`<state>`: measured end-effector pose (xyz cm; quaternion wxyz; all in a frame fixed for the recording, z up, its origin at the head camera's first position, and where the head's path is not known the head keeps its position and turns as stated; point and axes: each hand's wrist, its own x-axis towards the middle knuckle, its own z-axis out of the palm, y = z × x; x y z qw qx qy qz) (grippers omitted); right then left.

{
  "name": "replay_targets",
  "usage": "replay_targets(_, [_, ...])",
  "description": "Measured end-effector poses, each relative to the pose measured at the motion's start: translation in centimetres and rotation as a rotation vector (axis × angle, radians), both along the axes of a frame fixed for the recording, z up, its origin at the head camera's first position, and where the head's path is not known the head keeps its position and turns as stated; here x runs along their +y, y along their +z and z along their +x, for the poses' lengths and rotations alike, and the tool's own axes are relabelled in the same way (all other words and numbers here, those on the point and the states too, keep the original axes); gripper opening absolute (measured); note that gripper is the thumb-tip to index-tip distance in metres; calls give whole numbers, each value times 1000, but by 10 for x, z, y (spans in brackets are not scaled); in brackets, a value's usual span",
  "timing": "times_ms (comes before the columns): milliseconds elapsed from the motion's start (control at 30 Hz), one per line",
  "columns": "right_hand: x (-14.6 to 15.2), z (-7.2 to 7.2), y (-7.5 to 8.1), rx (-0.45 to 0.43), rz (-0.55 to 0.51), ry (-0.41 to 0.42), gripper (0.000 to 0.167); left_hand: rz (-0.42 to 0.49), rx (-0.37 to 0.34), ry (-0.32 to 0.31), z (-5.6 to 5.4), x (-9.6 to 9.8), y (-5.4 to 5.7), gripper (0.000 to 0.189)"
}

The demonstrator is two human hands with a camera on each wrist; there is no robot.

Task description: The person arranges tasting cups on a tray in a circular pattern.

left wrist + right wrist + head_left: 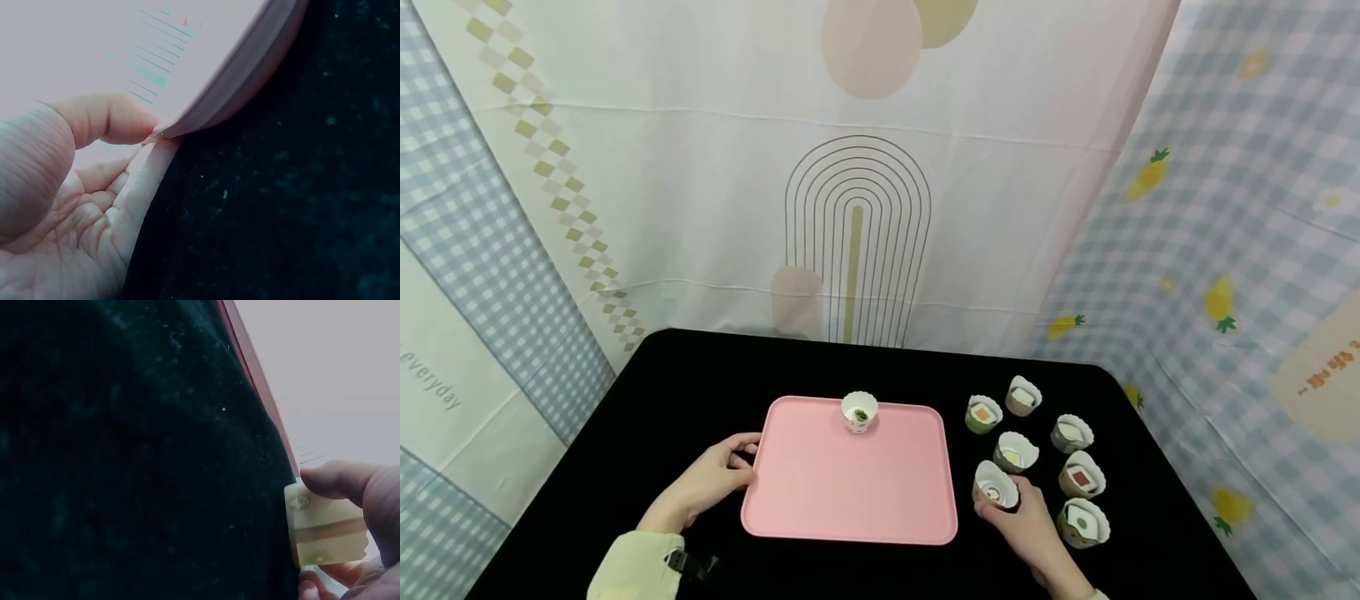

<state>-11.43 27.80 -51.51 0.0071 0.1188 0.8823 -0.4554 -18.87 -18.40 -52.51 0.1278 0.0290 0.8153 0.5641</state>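
A pink rectangular tray (850, 492) lies on the black-covered table. With thumb and fingertips, my left hand (711, 479) pinches the tray's left rim; the left wrist view shows the thumb (119, 119) meeting the edge. My right hand (1026, 525) grips a paper baking cup (994, 477) just off the tray's right side, with something small and pale at its bottom. The right wrist view shows that cup's tan, banded side (328, 519) between thumb and fingers. Another white paper cup (859, 402), with something dark green inside, stands at the tray's far edge.
Several more paper cups stand right of the tray, among them one with an orange-and-white piece (982, 413), one with a red piece (1081, 477) and one with a green-dotted piece (1082, 522) close to my right hand. Patterned curtains (722, 208) hang behind the table (715, 367).
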Motion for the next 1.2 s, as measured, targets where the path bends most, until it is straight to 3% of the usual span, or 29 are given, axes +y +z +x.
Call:
replay_targets(200, [-2,1,4,-46,9,-7,70,20,-2,3,-1,0,0,63])
replay_targets(633, [-31,-12,5,76,-116,23,64,25,-6,37,4,-1,-2,63])
replay_targets(1000, [-61,-31,10,165,-77,129,58,23,10,29,0,2,-5,63])
replay_targets(1200, [-77,-40,11,159,-69,194,58,25,9,28,1,2,-2,63])
